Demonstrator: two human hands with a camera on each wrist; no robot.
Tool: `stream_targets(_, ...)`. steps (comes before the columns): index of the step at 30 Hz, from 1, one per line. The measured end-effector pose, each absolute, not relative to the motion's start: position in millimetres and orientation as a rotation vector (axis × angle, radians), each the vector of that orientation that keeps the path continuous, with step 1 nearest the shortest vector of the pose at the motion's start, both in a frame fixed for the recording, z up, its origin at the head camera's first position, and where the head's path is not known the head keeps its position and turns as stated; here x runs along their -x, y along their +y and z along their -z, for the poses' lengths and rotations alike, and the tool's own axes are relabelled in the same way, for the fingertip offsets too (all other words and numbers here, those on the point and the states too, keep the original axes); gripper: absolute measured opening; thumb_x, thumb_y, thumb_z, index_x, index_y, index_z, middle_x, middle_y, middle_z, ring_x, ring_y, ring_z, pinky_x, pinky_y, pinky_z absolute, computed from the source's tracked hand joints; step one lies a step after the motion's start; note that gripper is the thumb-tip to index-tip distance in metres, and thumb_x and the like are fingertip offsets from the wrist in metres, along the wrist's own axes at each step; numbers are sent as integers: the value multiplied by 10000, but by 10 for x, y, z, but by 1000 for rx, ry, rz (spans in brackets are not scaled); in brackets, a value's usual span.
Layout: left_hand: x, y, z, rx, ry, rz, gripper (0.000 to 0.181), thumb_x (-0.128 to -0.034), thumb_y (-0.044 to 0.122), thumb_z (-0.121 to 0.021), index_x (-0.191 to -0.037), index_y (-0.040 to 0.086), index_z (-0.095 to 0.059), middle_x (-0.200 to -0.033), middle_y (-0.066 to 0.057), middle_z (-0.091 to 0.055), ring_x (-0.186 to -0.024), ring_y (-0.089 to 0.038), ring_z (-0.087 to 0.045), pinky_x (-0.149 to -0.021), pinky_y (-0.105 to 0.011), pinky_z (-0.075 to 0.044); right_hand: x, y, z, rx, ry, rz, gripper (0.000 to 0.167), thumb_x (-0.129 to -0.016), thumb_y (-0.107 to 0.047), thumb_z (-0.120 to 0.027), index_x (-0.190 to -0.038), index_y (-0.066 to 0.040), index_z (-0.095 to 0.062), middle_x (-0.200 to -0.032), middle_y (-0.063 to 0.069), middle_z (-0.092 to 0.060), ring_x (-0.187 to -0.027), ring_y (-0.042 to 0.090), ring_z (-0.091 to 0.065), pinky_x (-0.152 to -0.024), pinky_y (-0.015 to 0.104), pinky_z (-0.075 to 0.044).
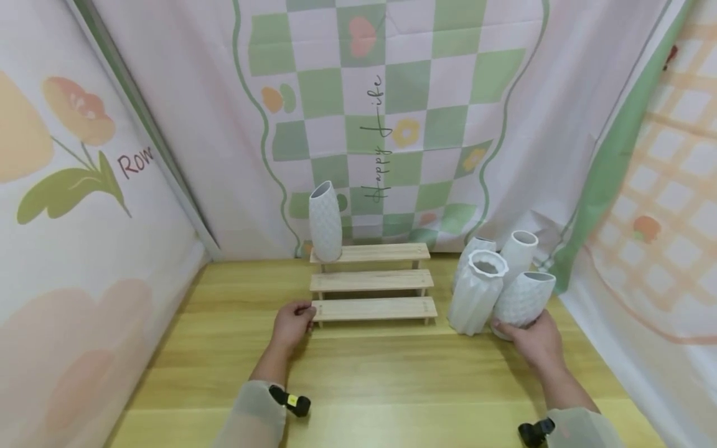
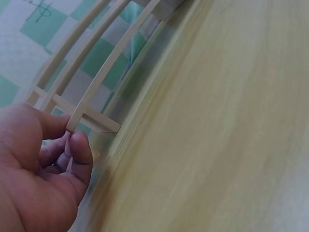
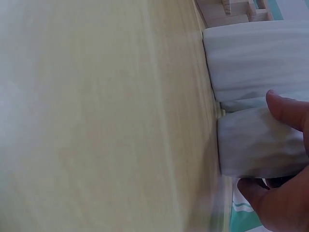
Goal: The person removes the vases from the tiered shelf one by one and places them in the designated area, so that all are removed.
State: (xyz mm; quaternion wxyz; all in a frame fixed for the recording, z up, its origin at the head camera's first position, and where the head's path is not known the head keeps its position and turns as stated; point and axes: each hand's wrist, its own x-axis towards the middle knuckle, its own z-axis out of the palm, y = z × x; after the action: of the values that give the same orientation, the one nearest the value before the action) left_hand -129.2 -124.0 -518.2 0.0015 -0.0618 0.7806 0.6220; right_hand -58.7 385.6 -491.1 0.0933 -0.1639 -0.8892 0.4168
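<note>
A three-tier wooden stand (image 1: 374, 308) stands mid-table. My left hand (image 1: 291, 326) pinches the left end of its lowest shelf between thumb and fingers, as the left wrist view shows on the shelf end (image 2: 76, 116). On the top shelf, at the left, a white textured vase (image 1: 326, 225) stands upright. To the right, my right hand (image 1: 540, 342) grips the lower part of a white vase (image 1: 523, 302) with a slanted mouth, tilted slightly right. Thumb and fingers lie on opposite sides of this vase (image 3: 260, 142) in the right wrist view. Beside it is a fluted vase (image 1: 476, 302) with a wavy rim.
Behind the front vases stand two more white ones, a round-mouthed vase (image 1: 521, 252) and a partly hidden vase (image 1: 469, 252). A patterned curtain (image 1: 386, 124) hangs at the back, with cloth walls on both sides. Bare wooden tabletop (image 1: 381, 373) lies in front of the stand.
</note>
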Motion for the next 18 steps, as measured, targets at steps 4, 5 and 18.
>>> stream_targets(4,1295,-1243,5203,178,2443,-1962,316,-1016,120,-662,-1256,-85,-653,-997,-162,-688,-723,-183,-645,-639,-286,-574,565,3855,4921,530,-2592,-1316,1012,-870,-403,-842,-1540,99,-274,-1471,359,-424,-1306,507,-454,-1038,625,-429)
stream_targets(5,1291,-1242,5212,176,2437,-1967,320,-1016,120,-663,-1258,-88,-650,-996,-161,-687,-724,-183,-645,-637,-285,-573,553,3853,4922,546,-2572,-1338,1025,-871,-389,-844,-1555,94,-253,-1480,358,-411,-1308,503,-452,-1025,608,-442)
stream_targets(18,1289,-1243,5202,210,2409,-1998,311,-1009,112,-669,-1256,-76,-655,-1017,-167,-679,-733,-189,-640,-629,-265,-564,346,3692,4767,756,-2275,-1331,1016,-804,-362,-911,-1544,5,-318,-1385,200,-416,-1101,289,-465,-853,365,-432)
